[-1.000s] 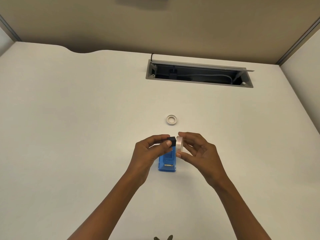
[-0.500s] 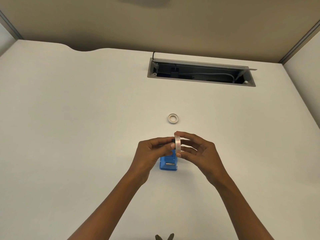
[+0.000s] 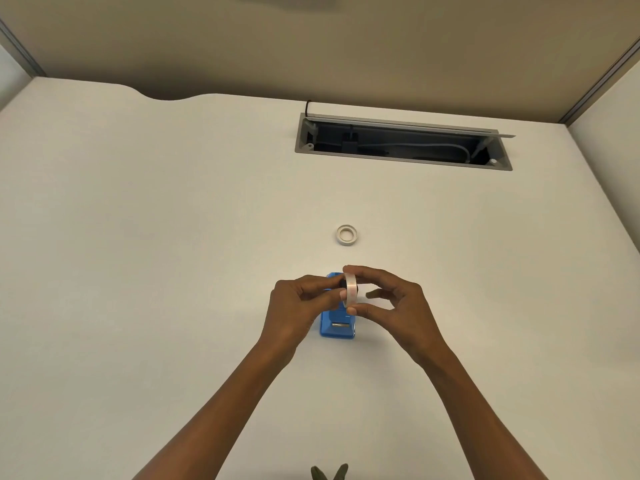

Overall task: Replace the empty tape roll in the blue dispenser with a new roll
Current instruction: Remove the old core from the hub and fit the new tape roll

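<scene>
The blue dispenser [image 3: 338,323] rests on the white desk [image 3: 173,237], partly hidden under my hands. Above it my right hand [image 3: 391,303] pinches a new clear tape roll [image 3: 350,289] on edge between thumb and forefinger. My left hand [image 3: 301,303] presses against the roll's left side, its fingers closed on a small black hub [image 3: 343,283] that barely shows. The empty white tape core [image 3: 346,234] lies flat on the desk a little beyond the hands.
An open cable tray [image 3: 401,142] with a grey lid, a plug and a cable inside is sunk into the desk at the back. A beige partition wall [image 3: 311,46] rises behind the desk.
The black hub was clearly visible beside the roll one second ago; now it sits against the roll and is almost hidden. Both hands drew together above the dispenser.
</scene>
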### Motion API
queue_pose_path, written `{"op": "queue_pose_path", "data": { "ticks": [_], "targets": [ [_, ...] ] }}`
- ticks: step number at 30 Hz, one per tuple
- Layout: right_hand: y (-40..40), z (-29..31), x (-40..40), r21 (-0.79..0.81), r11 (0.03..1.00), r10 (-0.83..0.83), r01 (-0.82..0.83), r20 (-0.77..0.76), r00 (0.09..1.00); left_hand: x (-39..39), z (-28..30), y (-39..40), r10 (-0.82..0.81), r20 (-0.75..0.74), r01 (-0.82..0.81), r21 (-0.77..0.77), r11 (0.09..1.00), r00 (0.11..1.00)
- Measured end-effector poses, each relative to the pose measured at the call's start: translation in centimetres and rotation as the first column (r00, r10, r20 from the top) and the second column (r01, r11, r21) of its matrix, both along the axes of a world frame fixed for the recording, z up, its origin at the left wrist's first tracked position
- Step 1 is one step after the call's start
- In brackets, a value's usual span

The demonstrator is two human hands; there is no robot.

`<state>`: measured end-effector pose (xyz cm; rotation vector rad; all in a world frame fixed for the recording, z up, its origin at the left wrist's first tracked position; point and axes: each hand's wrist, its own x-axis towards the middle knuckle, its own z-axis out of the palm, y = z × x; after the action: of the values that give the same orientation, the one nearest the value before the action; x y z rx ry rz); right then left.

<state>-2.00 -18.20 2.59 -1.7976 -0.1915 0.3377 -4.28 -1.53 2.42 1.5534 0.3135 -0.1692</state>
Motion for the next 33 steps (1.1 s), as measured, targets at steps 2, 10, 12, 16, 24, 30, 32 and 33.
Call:
{"op": "queue_pose_path", "data": {
  "ticks": [2, 10, 12, 16, 24, 30, 32, 33],
  "targets": [
    [-0.1, -0.4, 0.2, -0.070, 0.997, -0.013, 0.015, 0.027, 1.000, 0.0, -0.2, 0.2, -0.016, 0.023, 0.015, 0.050, 0.999, 1.000],
    [0.1, -1.9, 0.5, -0.118, 0.987, -0.111, 0.110, 0.000, 0.994, 0.1, -2.3, 1.6, -0.028, 0.081, 0.004, 0.289, 0.957, 0.996],
    [0.3, -2.1, 0.6, -0.123, 0.986, -0.108, 0.108, 0.011, 0.994, 0.0, -2.7, 1.8, -0.031, 0.075, 0.008, 0.295, 0.955, 0.997],
    [1.0, -2.8, 0.7, -0.195, 0.976, -0.085, 0.097, 0.066, 0.994, -0.1, -3.1, 1.5, -0.043, 0.079, 0.018, 0.290, 0.957, 0.996],
    [1.0, -3.1, 1.6, -0.222, 0.972, -0.047, 0.077, 0.137, 0.989, 0.1, -3.4, 1.2, -0.062, 0.073, 0.038, 0.298, 0.954, 0.995],
    [0.7, -3.4, 1.6, -0.226, 0.971, -0.045, 0.077, 0.143, 0.989, 0.3, -3.4, 1.3, -0.062, 0.076, 0.037, 0.298, 0.954, 0.995],
    [0.7, -3.5, 1.6, -0.229, 0.971, -0.040, 0.072, 0.140, 0.989, 0.3, -3.5, 1.2, -0.062, 0.071, 0.038, 0.298, 0.954, 0.996],
    [0.7, -3.6, 1.6, -0.232, 0.970, -0.037, 0.070, 0.141, 0.989, 0.4, -3.5, 1.2, -0.062, 0.067, 0.039, 0.296, 0.954, 0.996]
  ]
}}
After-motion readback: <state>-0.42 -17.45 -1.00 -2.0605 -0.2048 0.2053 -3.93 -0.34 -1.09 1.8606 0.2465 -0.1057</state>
